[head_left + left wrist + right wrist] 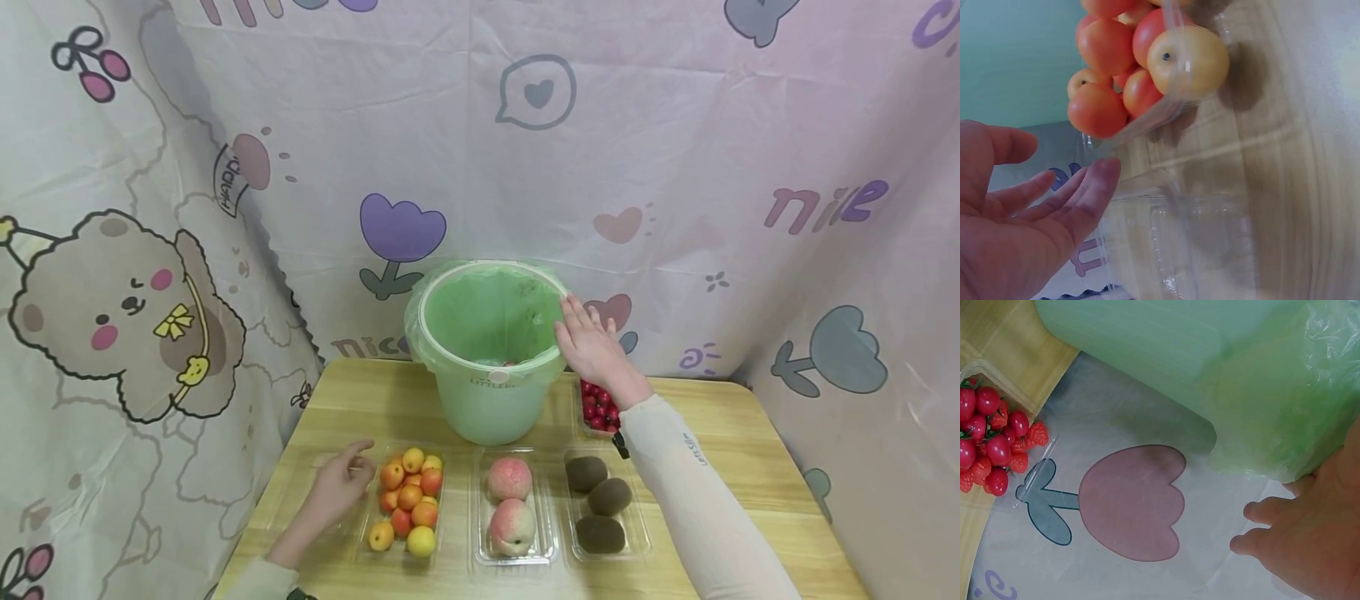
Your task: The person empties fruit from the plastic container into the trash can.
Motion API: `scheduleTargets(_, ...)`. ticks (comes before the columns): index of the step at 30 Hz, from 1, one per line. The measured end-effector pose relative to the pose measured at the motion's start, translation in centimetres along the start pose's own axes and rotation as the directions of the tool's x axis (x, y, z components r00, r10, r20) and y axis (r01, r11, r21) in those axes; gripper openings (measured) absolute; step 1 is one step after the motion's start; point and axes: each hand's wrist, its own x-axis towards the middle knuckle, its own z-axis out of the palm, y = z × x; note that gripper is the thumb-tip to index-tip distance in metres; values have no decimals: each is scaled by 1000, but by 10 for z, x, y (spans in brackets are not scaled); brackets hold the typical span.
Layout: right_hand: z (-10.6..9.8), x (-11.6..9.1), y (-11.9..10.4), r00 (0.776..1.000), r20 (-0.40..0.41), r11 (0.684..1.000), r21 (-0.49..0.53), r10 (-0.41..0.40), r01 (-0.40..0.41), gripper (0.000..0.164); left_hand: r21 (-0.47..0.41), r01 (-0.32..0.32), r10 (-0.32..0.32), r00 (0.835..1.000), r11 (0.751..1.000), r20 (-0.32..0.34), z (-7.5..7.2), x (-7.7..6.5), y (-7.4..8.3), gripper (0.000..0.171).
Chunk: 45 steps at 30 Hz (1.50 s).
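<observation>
A pale green bucket (491, 408) with a white rim and a thin green plastic bag (1254, 419) lining it stands at the back of the table. My right hand (592, 346) rests at the right side of its rim, fingers extended. At the left, my left hand (337, 492) hovers with loosely bent fingers and nothing in them. Beside it stands a clear box of small orange and yellow fruits (410, 497). Under the left hand lies a clear plastic box (1204, 244), with bare wood showing through it.
Two peaches (512, 527) sit in a clear box in the middle. To their right, another box holds three kiwis (608, 497). Small red fruits (596, 408) fill a box behind the kiwis, partly hidden by the right arm. A printed curtain (480, 167) hangs behind the table.
</observation>
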Motion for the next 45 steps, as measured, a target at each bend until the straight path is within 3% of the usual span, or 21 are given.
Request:
scheduleTargets(3,0,0,0,1000,-1,1000,-1,1,-1,66,65,-16,16,1000,998,-6,1,-1,-1,47)
scheduleTargets(8,1,1,1,1000,2,1000,5,-1,1,67,97,-8,4,999,995,39,7,-1,-4,51)
scheduleTargets(14,2,3,3,1000,-2,1000,11,-2,2,66,86,35,-44,994,996,100,15,-2,-5,55)
scheduleTargets(19,2,3,2,1000,-12,1000,11,-2,2,65,78,35,-42,995,996,93,20,-4,-9,58)
scheduleTargets(27,2,1,1,1000,-6,1000,8,0,0,68,143,38,-51,995,989,85,27,-5,-19,52)
scheduleTargets(35,2,-1,1,1000,-8,1000,15,4,-4,67,-2,69,-69,991,998,112,30,-7,-25,42)
scheduleTargets(45,2,0,1,1000,-6,1000,20,7,-7,67,-38,43,-36,986,998,162,27,-8,-27,36)
